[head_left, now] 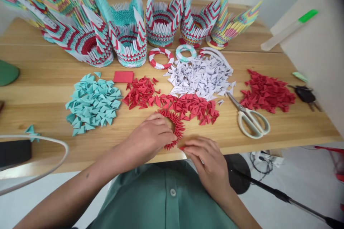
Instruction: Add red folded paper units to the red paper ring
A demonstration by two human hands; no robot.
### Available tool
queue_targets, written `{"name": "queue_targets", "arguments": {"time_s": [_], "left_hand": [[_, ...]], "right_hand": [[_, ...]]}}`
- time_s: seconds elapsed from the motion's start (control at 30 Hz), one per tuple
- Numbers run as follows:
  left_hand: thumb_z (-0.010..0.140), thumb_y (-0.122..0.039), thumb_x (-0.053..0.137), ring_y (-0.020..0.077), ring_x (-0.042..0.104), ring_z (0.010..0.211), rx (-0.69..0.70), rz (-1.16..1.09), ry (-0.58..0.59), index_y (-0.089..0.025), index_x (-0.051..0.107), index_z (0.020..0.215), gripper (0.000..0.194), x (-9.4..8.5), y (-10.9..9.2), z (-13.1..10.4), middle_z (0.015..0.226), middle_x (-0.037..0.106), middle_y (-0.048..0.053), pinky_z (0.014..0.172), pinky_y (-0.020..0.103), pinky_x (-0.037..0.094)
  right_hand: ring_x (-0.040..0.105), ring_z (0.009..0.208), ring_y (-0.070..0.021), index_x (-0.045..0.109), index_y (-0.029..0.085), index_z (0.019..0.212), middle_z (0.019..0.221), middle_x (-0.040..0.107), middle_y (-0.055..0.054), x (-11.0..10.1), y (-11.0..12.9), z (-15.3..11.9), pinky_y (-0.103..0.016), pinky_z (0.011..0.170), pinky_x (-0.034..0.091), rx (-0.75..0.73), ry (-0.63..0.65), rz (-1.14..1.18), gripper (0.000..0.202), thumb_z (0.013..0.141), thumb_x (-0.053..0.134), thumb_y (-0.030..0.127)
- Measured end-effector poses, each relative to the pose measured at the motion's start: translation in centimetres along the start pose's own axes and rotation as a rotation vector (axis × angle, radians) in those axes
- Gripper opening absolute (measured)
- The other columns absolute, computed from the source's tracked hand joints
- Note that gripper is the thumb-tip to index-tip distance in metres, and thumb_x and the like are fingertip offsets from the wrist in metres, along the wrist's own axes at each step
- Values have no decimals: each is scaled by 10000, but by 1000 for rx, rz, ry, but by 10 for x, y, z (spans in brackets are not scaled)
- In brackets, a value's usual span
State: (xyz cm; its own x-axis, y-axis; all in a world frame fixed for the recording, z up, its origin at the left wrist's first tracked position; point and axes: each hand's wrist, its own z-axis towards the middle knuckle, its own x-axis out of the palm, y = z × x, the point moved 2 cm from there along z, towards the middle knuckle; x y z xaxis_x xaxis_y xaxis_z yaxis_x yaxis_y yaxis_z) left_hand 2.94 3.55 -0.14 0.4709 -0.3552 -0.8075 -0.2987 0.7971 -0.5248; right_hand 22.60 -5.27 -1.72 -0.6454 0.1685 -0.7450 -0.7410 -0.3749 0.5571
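Note:
My left hand [154, 136] is closed on the near left side of a red ring of folded paper pieces [179, 127], which rests on the table near its front edge. Part of the ring is hidden under my fingers. Just right of it, my right hand [206, 157] pinches a small red folded paper piece [182, 147] between thumb and fingertips, apart from the ring. Loose red paper triangles [195, 105] lie right behind the ring, with a second red heap [141, 92] to their left. White paper triangles [201, 77] are piled farther back.
Folded paper swans [127, 39] line the back. A turquoise pile [94, 103] lies left, another red pile [267, 91] right. Scissors [252, 120], keys [306, 94], two finished rings [161, 58] and a red paper stack [123, 76] are on the table [48, 114]. A white cable [64, 150] crosses the left edge.

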Motion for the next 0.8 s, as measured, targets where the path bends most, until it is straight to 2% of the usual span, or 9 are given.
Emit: {"name": "queue_targets", "arguments": {"time_s": [0.1, 0.33, 0.6, 0.8], "left_hand": [[1000, -137, 411, 191, 560, 834, 3, 43, 15, -155, 685, 946, 279, -2, -6, 1, 817, 673, 48, 829, 360, 392], [995, -133, 428, 207, 533, 819, -63, 71, 35, -148, 682, 885, 278, 2, -17, 8, 812, 642, 53, 759, 352, 362], [1014, -212, 459, 179, 531, 771, -83, -77, -7, -151, 694, 899, 268, -1, -10, 7, 786, 642, 42, 729, 330, 366], [989, -197, 513, 171, 536, 791, -117, -157, -19, -165, 693, 911, 199, -3, -8, 7, 797, 647, 29, 758, 332, 364]], "right_hand": [[640, 772, -172, 706, 267, 925, 817, 709, -12, -1, 0, -2, -328, 689, 463, 36, -16, -14, 145, 904, 619, 154], [632, 800, -188, 673, 250, 949, 857, 720, -20, -1, 3, -5, -347, 718, 441, 57, 92, 5, 143, 903, 608, 131], [612, 687, -162, 663, 233, 905, 749, 694, -8, -3, 7, 2, -298, 617, 480, 101, 55, 89, 110, 891, 623, 132], [656, 664, -161, 674, 248, 843, 727, 699, 5, -6, 8, 5, -279, 598, 511, 232, 61, 172, 97, 895, 619, 187]]}}
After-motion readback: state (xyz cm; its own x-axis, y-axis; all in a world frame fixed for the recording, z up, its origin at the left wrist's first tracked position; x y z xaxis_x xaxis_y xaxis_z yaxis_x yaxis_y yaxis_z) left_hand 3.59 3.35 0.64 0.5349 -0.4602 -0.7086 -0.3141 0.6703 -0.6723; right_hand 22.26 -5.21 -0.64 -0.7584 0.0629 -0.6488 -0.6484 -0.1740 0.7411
